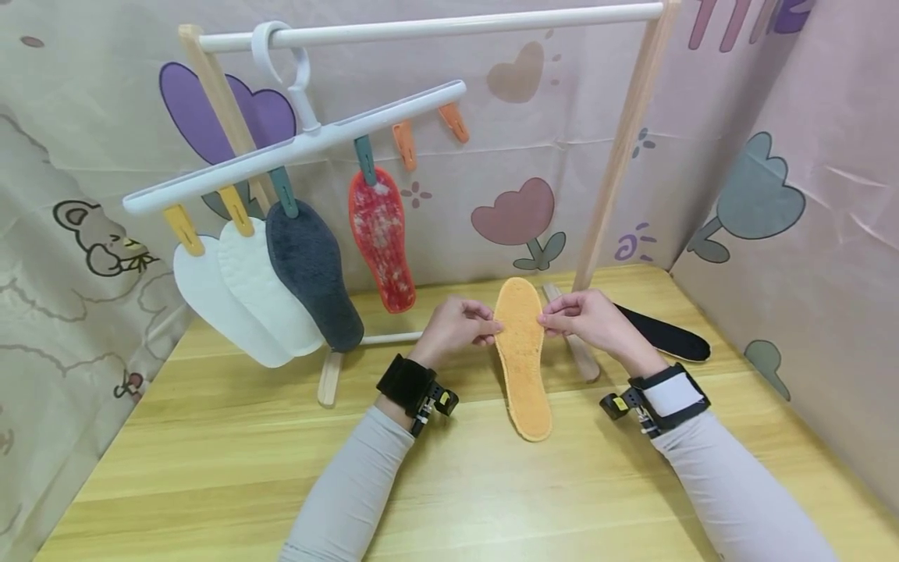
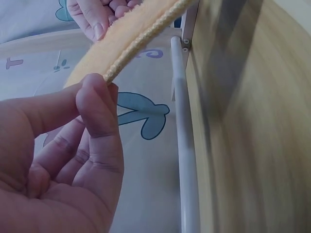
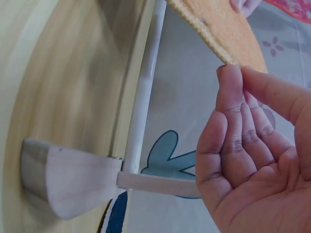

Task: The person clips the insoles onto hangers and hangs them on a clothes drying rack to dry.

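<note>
Between my two hands an orange fuzzy insole is held up, its wide end on top and its narrow end hanging toward me. My left hand pinches its left edge between thumb and fingers. On the opposite edge, my right hand pinches it the same way. In the left wrist view the stitched rim of the insole shows above my left thumb. The right wrist view shows the right fingertips gripping the insole by its border.
A white hanger hangs tilted from the rack's rod. Clipped to it are two white insoles, a dark grey insole and a red insole; two orange clips hold nothing. A black insole lies behind my right wrist.
</note>
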Action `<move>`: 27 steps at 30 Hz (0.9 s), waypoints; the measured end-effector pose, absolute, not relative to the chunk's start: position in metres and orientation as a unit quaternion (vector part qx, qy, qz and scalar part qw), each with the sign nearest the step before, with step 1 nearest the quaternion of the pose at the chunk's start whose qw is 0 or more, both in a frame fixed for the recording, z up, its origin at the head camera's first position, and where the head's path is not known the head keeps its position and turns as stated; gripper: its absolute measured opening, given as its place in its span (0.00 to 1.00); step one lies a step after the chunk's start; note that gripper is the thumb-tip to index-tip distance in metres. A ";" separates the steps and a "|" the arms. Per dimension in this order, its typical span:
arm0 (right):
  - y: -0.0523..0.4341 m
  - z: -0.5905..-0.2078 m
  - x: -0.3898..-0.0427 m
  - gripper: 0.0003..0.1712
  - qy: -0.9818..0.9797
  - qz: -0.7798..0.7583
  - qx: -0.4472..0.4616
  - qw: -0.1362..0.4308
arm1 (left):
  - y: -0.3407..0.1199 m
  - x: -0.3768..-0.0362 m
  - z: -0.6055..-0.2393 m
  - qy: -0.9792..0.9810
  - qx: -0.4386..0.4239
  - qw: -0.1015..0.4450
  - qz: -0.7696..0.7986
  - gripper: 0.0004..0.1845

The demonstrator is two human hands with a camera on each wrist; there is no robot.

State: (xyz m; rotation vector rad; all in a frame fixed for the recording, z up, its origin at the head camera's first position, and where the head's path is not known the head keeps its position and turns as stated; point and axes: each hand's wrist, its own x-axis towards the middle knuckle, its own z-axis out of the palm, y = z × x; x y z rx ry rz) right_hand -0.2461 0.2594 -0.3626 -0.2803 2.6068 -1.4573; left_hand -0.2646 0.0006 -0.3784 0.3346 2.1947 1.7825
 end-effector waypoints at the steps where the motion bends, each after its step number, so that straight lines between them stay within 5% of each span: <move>1: 0.258 -0.362 -0.246 0.16 0.865 -0.487 -0.096 0.069 | 0.000 -0.265 -0.378 0.763 0.117 0.144 0.620 0.07; 27: 0.230 -0.334 -0.266 0.13 0.887 -0.436 -0.150 0.025 | -0.033 -0.268 -0.355 0.789 0.156 0.015 0.594 0.09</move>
